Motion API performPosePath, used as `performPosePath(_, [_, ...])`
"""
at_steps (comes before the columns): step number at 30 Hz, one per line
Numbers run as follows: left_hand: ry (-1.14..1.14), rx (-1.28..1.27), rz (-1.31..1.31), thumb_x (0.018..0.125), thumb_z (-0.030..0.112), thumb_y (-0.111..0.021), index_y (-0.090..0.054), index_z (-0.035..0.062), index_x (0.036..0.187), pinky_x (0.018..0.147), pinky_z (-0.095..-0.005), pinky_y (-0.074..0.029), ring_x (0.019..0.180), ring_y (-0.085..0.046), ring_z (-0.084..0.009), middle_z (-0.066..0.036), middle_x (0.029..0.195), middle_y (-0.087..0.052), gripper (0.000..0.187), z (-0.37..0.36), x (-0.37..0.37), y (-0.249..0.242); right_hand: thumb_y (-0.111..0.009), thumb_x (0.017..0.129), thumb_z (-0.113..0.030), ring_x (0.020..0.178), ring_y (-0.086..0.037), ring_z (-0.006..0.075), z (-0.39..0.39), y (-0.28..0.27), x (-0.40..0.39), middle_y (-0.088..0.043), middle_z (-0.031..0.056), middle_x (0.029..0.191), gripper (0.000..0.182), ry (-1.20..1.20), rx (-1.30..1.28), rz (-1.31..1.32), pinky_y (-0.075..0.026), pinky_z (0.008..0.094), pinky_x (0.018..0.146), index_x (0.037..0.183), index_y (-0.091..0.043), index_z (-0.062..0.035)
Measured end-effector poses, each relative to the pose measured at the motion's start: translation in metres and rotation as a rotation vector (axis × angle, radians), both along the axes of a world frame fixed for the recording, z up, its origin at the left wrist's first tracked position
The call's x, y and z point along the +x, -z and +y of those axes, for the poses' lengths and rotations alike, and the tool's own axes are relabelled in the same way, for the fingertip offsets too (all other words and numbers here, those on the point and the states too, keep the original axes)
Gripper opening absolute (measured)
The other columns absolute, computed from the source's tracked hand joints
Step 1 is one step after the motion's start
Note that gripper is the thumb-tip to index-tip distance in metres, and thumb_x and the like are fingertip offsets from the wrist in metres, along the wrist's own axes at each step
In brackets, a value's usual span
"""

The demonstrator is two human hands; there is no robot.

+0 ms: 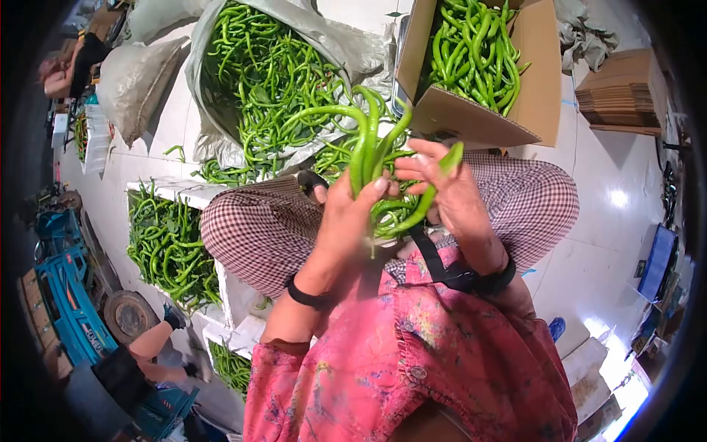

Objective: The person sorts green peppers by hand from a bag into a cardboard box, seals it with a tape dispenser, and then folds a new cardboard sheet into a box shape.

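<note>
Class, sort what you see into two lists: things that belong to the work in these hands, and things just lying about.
In the work:
- left hand, gripping green peppers
- right hand
- open sack
- open cardboard box

Seemingly just lying about:
- closed sack
- flattened cardboard
- blue vehicle

Tiled floor (600, 236): flattened cardboard (618, 96) stacked near upper-right edge; closed pale sack (136, 85), upper left. Blue vehicle (74, 302) with dark tyre (129, 317), left edge; bare-legged person (125, 372) nearby.
</note>
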State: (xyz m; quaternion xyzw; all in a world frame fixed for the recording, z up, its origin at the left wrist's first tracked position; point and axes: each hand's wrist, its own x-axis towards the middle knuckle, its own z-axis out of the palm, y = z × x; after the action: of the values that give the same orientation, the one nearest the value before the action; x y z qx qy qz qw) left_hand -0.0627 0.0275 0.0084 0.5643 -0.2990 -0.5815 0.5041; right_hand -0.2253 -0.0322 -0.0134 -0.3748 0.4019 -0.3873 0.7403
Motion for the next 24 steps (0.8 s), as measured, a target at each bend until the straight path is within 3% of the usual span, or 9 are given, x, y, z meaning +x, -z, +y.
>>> performPosePath(3, [0.001,-0.003,0.084,0.094,0.019,-0.061,-0.054,-0.0044,0.113,0.087,-0.0322,-0.048,0.089,-0.059,-0.0174,-0.008,0.093,-0.061,0.030,-0.001,0.011,-0.002,-0.054,0.100,-0.019,0.072,-0.055,0.0109,-0.015,-0.004,-0.014,-0.059,0.0067,0.092,0.031,-0.053,0.173,0.174,-0.047,0.0250,0.066,0.122,-0.052,0.0015])
performPosePath(4, [-0.022,-0.012,0.111,0.094,0.019,-0.062,-0.054,-0.0042,0.113,0.087,-0.0321,-0.048,0.089,-0.059,-0.0176,-0.008,0.093,-0.060,0.031,0.000,0.013,0.000,-0.054,0.100,-0.020,0.069,-0.048,0.0087,-0.013,-0.005,-0.012,-0.053,0.0020,0.085,0.026,-0.037,0.256,0.060,-0.044,0.0242,0.064,0.116,-0.054,-0.0003])
performPosePath(7, [-0.044,-0.032,0.165,0.094,0.019,-0.061,-0.054,-0.0040,0.113,0.087,-0.0313,-0.048,0.089,-0.059,-0.0169,-0.008,0.095,-0.060,0.031,0.001,0.009,0.008,-0.055,0.099,-0.020,0.077,-0.048,0.0079,-0.015,0.005,-0.002,-0.053,0.0007,0.087,0.026,-0.042,0.439,-0.145,-0.043,0.0240,0.069,0.118,-0.054,-0.0018])
performPosePath(10, [0.050,-0.010,-0.003,0.095,0.020,-0.059,-0.054,-0.0022,0.118,0.088,-0.0290,-0.047,0.093,-0.059,-0.0139,-0.005,0.101,-0.062,0.033,-0.003,0.000,0.011,-0.056,0.098,-0.019,0.097,-0.053,0.0097,-0.016,-0.019,0.014,-0.058,0.0030,0.101,0.033,-0.114,0.357,-0.240,-0.044,0.0266,0.083,0.125,-0.049,-0.0018])
performPosePath(12, [0.166,-0.036,-0.258,0.095,0.018,-0.057,-0.050,-0.0006,0.129,0.096,-0.0367,-0.042,0.104,-0.060,-0.0212,-0.011,0.110,-0.064,0.039,-0.004,-0.007,0.002,-0.062,0.094,-0.015,0.111,-0.056,0.0141,-0.013,-0.016,0.022,-0.061,0.0076,0.116,0.039,-0.173,0.220,-0.274,-0.045,0.0295,0.094,0.128,-0.047,-0.0022])
performPosePath(13, [0.212,-0.100,-0.428,0.095,0.017,-0.057,-0.048,-0.0001,0.132,0.100,-0.0410,-0.040,0.108,-0.060,-0.0247,-0.013,0.113,-0.064,0.042,-0.005,-0.007,0.004,-0.062,0.094,-0.015,0.111,-0.056,0.0141,-0.013,-0.017,0.022,-0.061,0.0076,0.116,0.039,-0.169,0.214,-0.271,-0.045,0.0295,0.094,0.128,-0.047,-0.0022])
performPosePath(16, [0.258,-0.083,-0.421,0.094,0.016,-0.057,-0.047,0.0015,0.135,0.106,-0.0481,-0.031,0.113,-0.058,-0.0311,-0.018,0.117,-0.062,0.045,-0.002,-0.005,0.003,-0.069,0.087,-0.007,0.098,-0.061,0.0137,-0.015,-0.029,0.028,-0.063,0.0075,0.109,0.045,-0.155,0.185,-0.124,-0.048,0.0279,0.089,0.126,-0.047,-0.0014])
performPosePath(21, [0.266,-0.134,-0.656,0.089,0.012,-0.061,-0.048,-0.0026,0.130,0.103,-0.0451,-0.036,0.112,-0.056,-0.0341,-0.019,0.121,-0.058,0.046,0.002,-0.007,-0.010,-0.069,0.086,-0.005,0.096,-0.061,0.0140,-0.021,-0.033,0.028,-0.063,0.0060,0.103,0.040,-0.132,0.139,-0.128,-0.048,0.0273,0.085,0.120,-0.049,-0.0021])
performPosePath(24, [0.038,-0.387,-0.799,0.079,0.002,-0.065,-0.049,-0.0029,0.128,0.104,-0.0427,-0.037,0.124,-0.046,-0.0323,-0.020,0.131,-0.051,0.051,0.006,-0.013,-0.023,-0.070,0.082,-0.005,0.087,-0.060,0.0131,-0.027,-0.066,0.026,-0.060,0.0033,0.091,0.039,-0.119,-0.065,0.031,-0.051,0.0293,0.077,0.116,-0.050,-0.0018])
